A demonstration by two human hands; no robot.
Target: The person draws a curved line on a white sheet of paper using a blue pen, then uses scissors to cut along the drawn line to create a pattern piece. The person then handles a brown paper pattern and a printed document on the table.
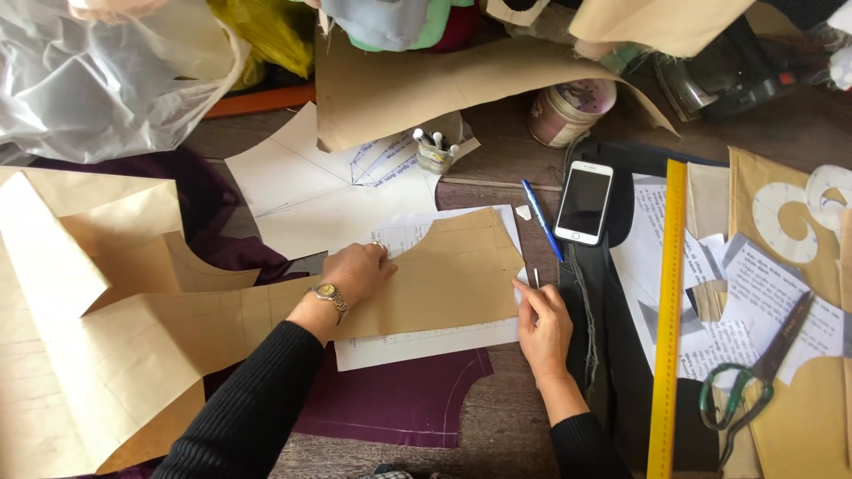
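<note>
Head view: left hand [359, 270] flat on brown pattern paper [444, 275], right hand [543, 324] pinching its edge.

Soft, even daylight fills the view; shadows under the hands are faint, the clear plastic bag [98, 71] shows pale glare, focus stays sharp throughout

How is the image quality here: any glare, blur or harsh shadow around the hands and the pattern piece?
Head view: soft, even light, only faint shadows beside the left hand and right hand; both look sharp, as do the edges of the brown pattern piece. The phone screen is dark with a dull sheen. The clear plastic bag top left shows bright highlights. The yellow ruler looks straight, so little distortion.
</note>
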